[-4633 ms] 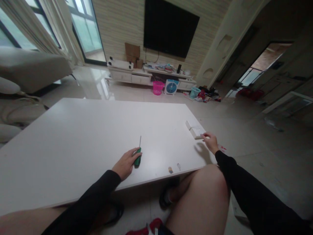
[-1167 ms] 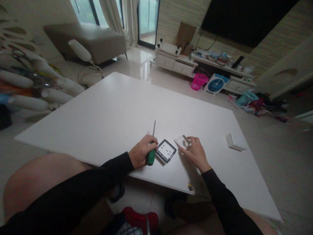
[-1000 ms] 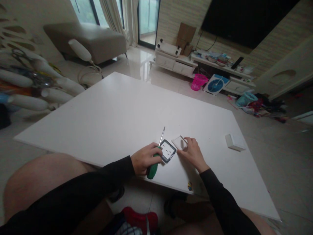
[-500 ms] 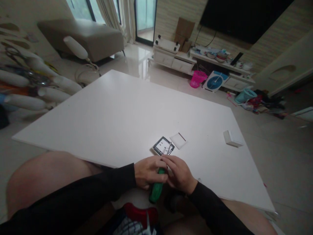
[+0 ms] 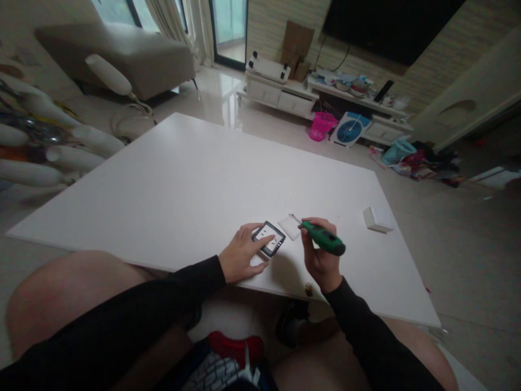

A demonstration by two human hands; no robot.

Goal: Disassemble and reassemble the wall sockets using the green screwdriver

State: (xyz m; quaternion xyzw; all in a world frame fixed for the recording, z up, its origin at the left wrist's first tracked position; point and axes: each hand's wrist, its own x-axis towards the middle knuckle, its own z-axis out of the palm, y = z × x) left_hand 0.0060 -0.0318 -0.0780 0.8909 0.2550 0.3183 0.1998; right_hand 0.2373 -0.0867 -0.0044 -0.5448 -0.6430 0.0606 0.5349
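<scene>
My left hand (image 5: 241,255) is closed on a wall socket (image 5: 264,235) with a white slotted face and a dark frame, fingers at its far side and thumb near its front edge. The socket rests at the table's near edge. In my right hand (image 5: 323,267) is a green-handled screwdriver (image 5: 325,239), held off to the right with its thin shaft pointing left. Beneath that shaft a flat white cover plate (image 5: 288,227) lies on the table, partly hidden by the tool. A small brass-coloured piece (image 5: 308,289) sits at the table edge below my right hand.
The white table (image 5: 195,179) stretches out in front of me. A small white box (image 5: 378,219) stands near its right edge. Beyond are a pink basket (image 5: 321,126), a box fan (image 5: 349,129) and a low TV cabinet (image 5: 280,98). White-handled items (image 5: 77,157) stand at the left.
My hands have come apart. The left has moved onto the socket; the right has carried the screwdriver up and to the right, over the cover plate. The brass-coloured piece now shows at the edge.
</scene>
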